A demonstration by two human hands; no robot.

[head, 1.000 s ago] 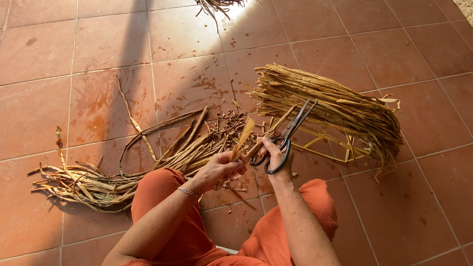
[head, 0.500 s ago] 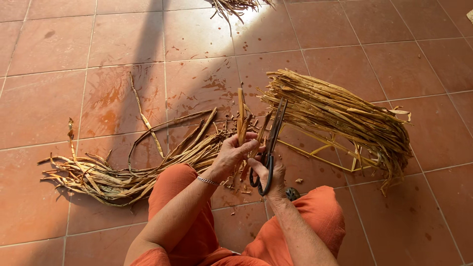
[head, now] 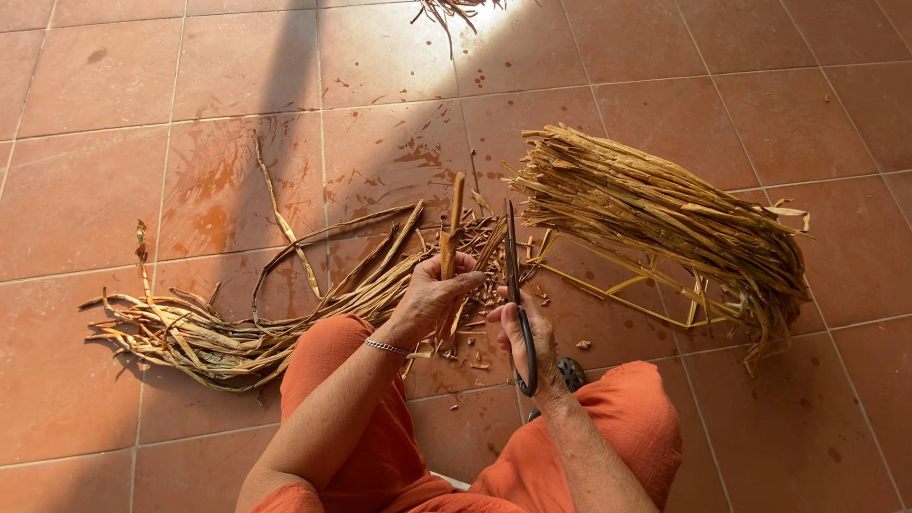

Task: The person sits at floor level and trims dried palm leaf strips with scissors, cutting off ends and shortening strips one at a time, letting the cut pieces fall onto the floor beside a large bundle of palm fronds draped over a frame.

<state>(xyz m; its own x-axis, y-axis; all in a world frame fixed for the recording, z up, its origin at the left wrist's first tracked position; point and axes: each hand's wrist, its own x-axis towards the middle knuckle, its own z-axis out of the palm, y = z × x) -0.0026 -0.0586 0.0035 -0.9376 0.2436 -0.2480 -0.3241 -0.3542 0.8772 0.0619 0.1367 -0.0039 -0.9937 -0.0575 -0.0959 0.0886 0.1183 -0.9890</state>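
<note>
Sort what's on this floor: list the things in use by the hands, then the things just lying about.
In use:
left hand holding a dried strip
right hand holding scissors

Lying about:
tied bundle
loose pile of strips
cut scraps
floor tiles

Your left hand [head: 432, 296] is gripping a strip [head: 452, 228] at frame centre, scissors [head: 516, 285] sitting just right. Loose strips [head: 218, 328] are lying lower left; a bundle [head: 665, 214] is lying at right.

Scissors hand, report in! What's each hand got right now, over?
Right hand grips black-handled scissors, blades closed, pointing up. Left hand holds one dried strip upright. Bundle lies right, apart.
</note>
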